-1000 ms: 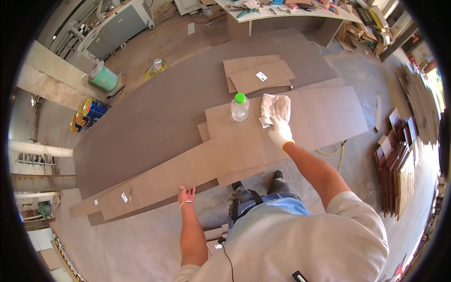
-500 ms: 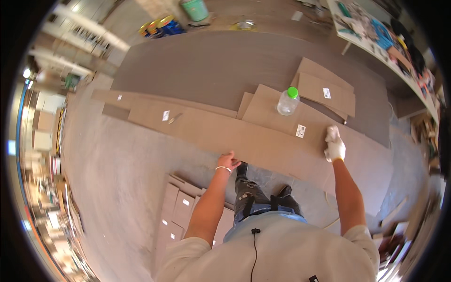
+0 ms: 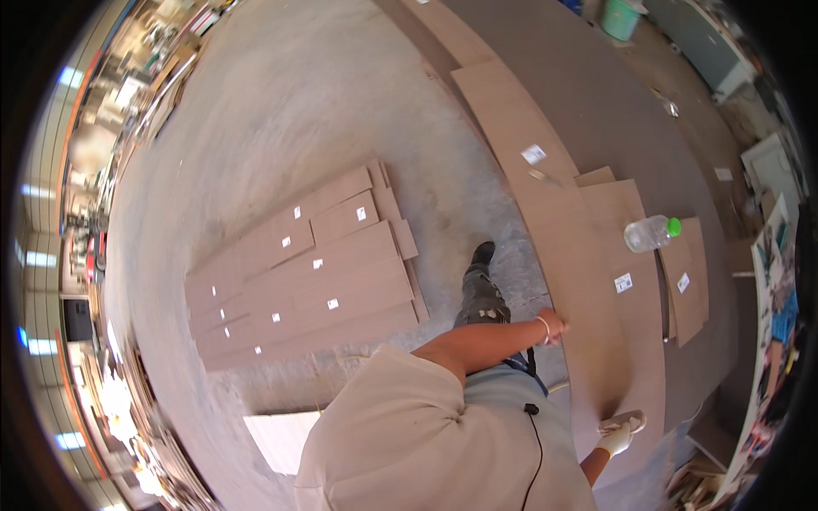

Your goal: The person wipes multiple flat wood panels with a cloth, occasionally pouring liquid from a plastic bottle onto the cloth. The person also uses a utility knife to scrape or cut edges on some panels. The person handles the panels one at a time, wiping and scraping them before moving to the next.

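Note:
A long brown panel (image 3: 588, 281) lies on top of a stack. At its near edge is my left hand (image 3: 552, 327), bare with a light wristband, fingers curled and closed at that edge. My right hand (image 3: 617, 439), in a white glove, is closed on a crumpled light cloth (image 3: 629, 421) and presses it to the panel's surface. A darker smudge shows on the panel beside the cloth. Farther along, a clear plastic bottle (image 3: 648, 234) with a green cap stands on the boards. A small slim tool (image 3: 543, 177) rests near a white label (image 3: 533, 154).
To the left, labelled brown panels (image 3: 341, 281) lie piled on the concrete floor (image 3: 281, 111). A pale sheet (image 3: 281, 439) lies near me. Smaller boards (image 3: 686, 281) sit beyond the bottle. A cluttered bench (image 3: 771, 281) stands at right, a green bucket (image 3: 620, 19) at the far right.
My view has turned left, bringing the floor pile fully into sight. My gloved right hand with the cloth has moved toward the panel's right end. My left hand stays at the near edge.

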The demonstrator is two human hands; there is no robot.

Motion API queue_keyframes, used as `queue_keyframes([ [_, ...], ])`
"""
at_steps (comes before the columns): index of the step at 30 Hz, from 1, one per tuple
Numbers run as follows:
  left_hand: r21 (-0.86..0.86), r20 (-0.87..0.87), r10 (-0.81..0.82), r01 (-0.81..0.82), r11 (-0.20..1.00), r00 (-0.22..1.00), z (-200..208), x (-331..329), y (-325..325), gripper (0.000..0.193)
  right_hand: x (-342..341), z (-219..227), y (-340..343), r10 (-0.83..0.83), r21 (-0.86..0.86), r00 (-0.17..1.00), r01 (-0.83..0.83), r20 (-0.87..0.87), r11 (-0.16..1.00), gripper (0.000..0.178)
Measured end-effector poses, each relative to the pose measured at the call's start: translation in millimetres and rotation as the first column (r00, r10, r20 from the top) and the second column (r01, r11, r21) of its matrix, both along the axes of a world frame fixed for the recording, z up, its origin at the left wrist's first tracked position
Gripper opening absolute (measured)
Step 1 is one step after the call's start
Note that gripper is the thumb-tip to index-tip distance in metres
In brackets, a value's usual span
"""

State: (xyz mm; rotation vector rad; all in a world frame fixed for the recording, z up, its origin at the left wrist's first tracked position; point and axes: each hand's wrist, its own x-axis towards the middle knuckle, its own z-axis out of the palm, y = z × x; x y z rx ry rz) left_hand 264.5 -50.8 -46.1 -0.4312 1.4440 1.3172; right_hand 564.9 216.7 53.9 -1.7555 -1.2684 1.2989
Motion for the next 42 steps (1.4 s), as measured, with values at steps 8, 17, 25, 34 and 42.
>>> queue_keyframes([
  [8,0.138,-0.256,0.313,-0.286,0.948,0.915,-45.4,-58.4,-44.7,0.046,-37.4,34.8,-6.7,0.274,-0.043,0.955,-0.28,-0.111,0.959,0.051],
  [17,-0.139,-0.59,0.198,-0.339,0.93,0.783,-13.8,-156.2,-91.9,0.015,13.6,-11.2,-73.8,0.331,-0.148,0.906,-0.377,-0.263,0.914,0.042],
  [25,0.059,-0.138,0.091,-0.084,0.995,0.986,8.2,-1.8,-29.9,0.029,51.9,9.6,-115.4,-0.071,-0.28,0.881,-0.072,-0.468,0.957,0.046],
  [34,-0.564,-0.665,-0.697,0.43,0.705,0.269,30.2,-5.1,0.4,0.028,93.3,-12.0,-159.5,-0.235,-0.379,0.875,0.064,-0.424,0.923,0.032],
  [42,-0.836,-0.508,-0.845,0.329,0.439,-0.164,58.1,-68.9,89.0,0.036,100.8,-2.4,-216.0,-0.507,-0.525,0.459,0.1,-0.73,0.845,0.049],
])
